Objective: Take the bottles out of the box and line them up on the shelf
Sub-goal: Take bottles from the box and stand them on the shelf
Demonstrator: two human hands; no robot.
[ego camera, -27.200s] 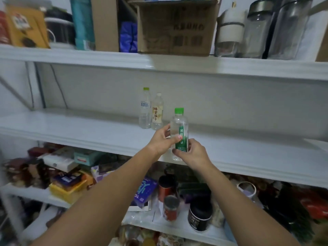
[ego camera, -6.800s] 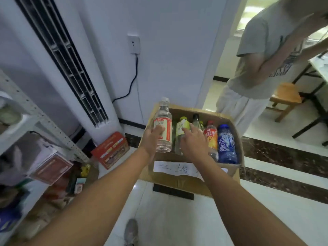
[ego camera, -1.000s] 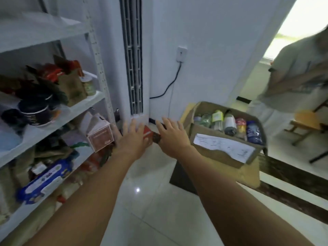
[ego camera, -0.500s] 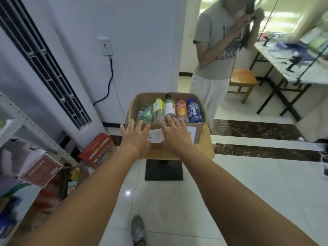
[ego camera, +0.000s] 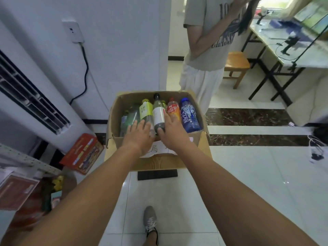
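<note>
An open cardboard box stands on a low wooden stand in front of me. Several bottles stand upright in it: a green one, a yellow-labelled one, a dark one with a white label, an orange one and a blue one. My left hand reaches over the box's front edge, its straight fingers at the foot of the yellow-labelled bottle. My right hand lies beside it, thumb at the base of the white-labelled bottle, fingers across the orange one. Neither hand grips anything. A corner of the shelf shows at lower left.
A person stands right behind the box. A tall white air conditioner and a red carton are to the left. A wooden stool and a black-legged table are at the right. My shoe is on the tiled floor.
I turned from the shelf side to face the box. Both empty hands moved forward from the box's front wall over its edge to the bottles.
</note>
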